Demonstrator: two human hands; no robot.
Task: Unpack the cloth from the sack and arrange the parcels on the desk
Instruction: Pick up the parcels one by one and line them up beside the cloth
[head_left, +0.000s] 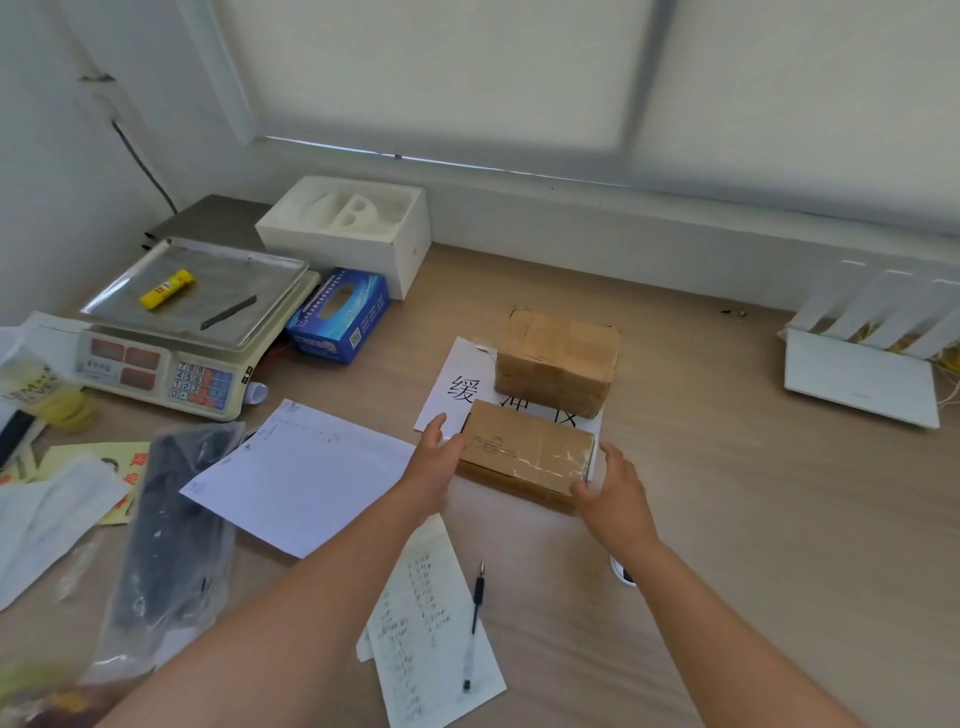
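Two brown taped parcels lie on a white printed sheet (457, 376) in the middle of the wooden desk (727, 519). The far parcel (558, 361) sits behind the near, flatter parcel (524, 449). My left hand (434, 449) touches the near parcel's left end with straight fingers. My right hand (615, 486) touches its right front corner, thumb against the box. Dark cloth in a clear plastic bag (166, 525) lies at the left of the desk.
An electronic scale (171, 358) with a yellow glue stick and a blade on its pan stands at the left, beside a blue tissue box (340, 317) and a white foam-lined box (348, 228). Loose papers (301, 475), a handwritten list and a pen (475, 623) lie near me. A white router (872, 364) stands at the right.
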